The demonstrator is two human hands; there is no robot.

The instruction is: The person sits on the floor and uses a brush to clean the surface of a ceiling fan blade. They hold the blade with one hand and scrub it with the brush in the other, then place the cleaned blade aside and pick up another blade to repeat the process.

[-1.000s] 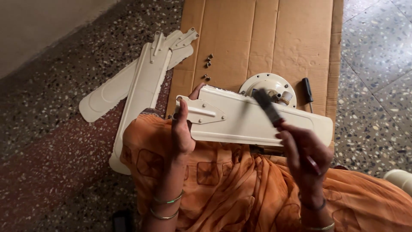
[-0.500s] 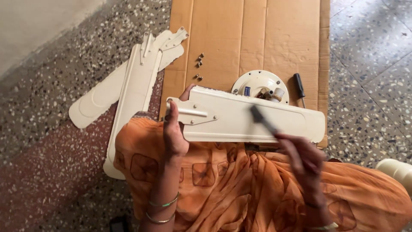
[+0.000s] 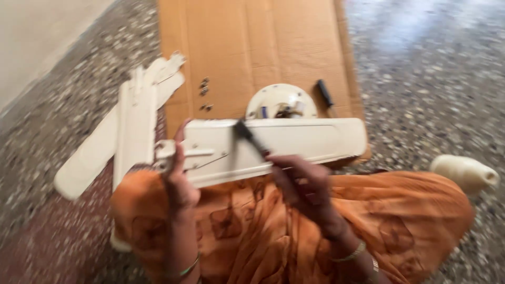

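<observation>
The left hand (image 3: 180, 181) grips the bracket end of a long cream-coloured metal fan blade (image 3: 294, 139), its fingers clamped around the blade's edge with the thumb on the near face. The blade lies crosswise over the person's lap, above orange patterned cloth (image 3: 400, 210), and reaches out to the right over the near edge of a flat brown cardboard sheet (image 3: 252, 47) spread on the speckled stone floor (image 3: 421, 79). The right hand (image 3: 305, 184) has its fingers closed on the handle of a small dark brush (image 3: 246, 134), whose head touches the blade's face near its middle. Beyond the blade, on the cardboard, sit a round cream fan motor housing (image 3: 279, 100), a black-handled screwdriver (image 3: 324, 93) and a few small screws (image 3: 204, 85). Two more cream blades (image 3: 131, 123) lie stacked on the floor to the left. The view is blurred.
</observation>
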